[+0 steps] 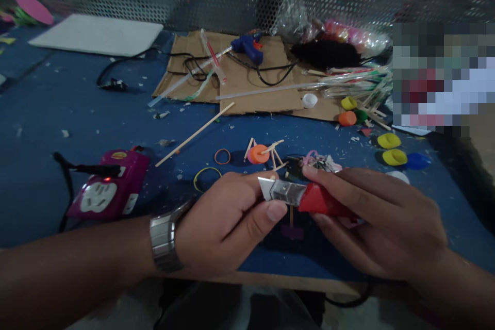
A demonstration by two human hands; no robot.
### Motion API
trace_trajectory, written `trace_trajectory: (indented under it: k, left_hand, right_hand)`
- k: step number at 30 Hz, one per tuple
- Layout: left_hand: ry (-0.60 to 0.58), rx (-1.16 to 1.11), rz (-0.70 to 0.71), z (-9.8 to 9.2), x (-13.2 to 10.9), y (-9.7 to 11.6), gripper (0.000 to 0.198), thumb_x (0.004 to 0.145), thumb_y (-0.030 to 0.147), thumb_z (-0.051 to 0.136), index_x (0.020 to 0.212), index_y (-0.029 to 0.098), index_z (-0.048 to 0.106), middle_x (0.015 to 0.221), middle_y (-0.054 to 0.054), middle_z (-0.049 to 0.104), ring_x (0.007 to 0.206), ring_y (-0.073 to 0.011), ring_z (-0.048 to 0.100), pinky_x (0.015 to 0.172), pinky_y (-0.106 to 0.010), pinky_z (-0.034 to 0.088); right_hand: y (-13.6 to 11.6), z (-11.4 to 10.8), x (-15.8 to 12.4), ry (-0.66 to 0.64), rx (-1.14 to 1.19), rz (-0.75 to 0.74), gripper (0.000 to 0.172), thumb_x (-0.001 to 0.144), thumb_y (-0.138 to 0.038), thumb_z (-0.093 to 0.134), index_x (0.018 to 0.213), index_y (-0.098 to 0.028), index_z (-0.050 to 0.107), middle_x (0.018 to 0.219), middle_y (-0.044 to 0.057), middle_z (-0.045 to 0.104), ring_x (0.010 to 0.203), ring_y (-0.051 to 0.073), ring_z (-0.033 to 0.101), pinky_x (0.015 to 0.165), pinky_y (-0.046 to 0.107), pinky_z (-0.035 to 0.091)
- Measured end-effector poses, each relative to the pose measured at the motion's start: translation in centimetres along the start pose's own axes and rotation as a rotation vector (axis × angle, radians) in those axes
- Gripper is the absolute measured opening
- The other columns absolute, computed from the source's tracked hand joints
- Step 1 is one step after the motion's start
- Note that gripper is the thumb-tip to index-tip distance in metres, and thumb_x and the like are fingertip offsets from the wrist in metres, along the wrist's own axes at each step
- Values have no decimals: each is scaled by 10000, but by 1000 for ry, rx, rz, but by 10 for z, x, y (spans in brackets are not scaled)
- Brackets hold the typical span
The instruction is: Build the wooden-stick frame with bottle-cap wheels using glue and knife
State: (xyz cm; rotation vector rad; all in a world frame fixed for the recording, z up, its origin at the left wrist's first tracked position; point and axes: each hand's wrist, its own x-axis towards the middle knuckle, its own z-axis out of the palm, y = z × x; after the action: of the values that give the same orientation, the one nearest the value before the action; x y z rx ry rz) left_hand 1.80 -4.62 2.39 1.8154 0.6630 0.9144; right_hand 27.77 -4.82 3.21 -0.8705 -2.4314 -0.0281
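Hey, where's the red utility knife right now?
In the head view, the red utility knife is just right of and below centre, held in the right hand, with its blade toward the left hand.

The left forearm (85, 268) enters from the left edge, rising slightly to a nearly straight left wrist (183, 250). The left hand (220, 227) has its fingers folded inward, the left thumb (263, 219) stretched rightward below the left forefinger (255, 184) in a pinch. The right forearm (460, 273) slants up from the lower right. The right hand (398, 227) is closed in a grip, right forefinger (340, 186) reaching leftward above, right thumb (334, 240) beneath. Both hands face each other, fingertips near but apart.
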Motion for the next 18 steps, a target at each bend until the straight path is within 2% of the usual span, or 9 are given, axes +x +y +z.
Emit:
trace_trajectory:
  k: [3, 6, 10, 18]
  left_hand:
    - [-21, -15, -4, -1, 0, 0, 332, 1145, 269, 502, 826, 192, 550, 728, 38, 540, 605, -95, 464, 607, -255, 397]
    - [-37, -73, -84, -1, -2, 0, 397, 1149, 354, 512, 783, 200, 532, 685, 28, 523, 598, -117, 455, 585, -287, 374]
    - [-44, -188, -198, 2, -5, 0, 449, 1149, 426, 519, 753, 215, 499, 646, 31, 479, 565, -120, 404, 559, -309, 337]
    - [28, -213, -285, 7, -10, -4, 501, 1163, 525, 476, 773, 213, 506, 642, 36, 440, 587, -122, 385, 549, -295, 334]
  right_hand:
    - [-1, 0, 1, -5, 3, 1, 376, 1065, -252, 633, 1413, -116, 673, 952, 73, 797, 802, 187, 755, 745, 313, 609]
    - [-1, -1, 2, -12, -2, -4, 387, 1057, -245, 647, 1423, -121, 665, 933, 65, 794, 771, 191, 745, 709, 318, 601]
    - [-1, -1, 1, -8, -4, -7, 397, 1046, -225, 655, 1428, -119, 659, 937, 65, 797, 791, 195, 757, 761, 322, 626]
    - [-1, 2, -1, -3, -35, 8, 405, 1051, -249, 671, 1438, -130, 658, 966, 71, 804, 822, 205, 768, 777, 330, 636]
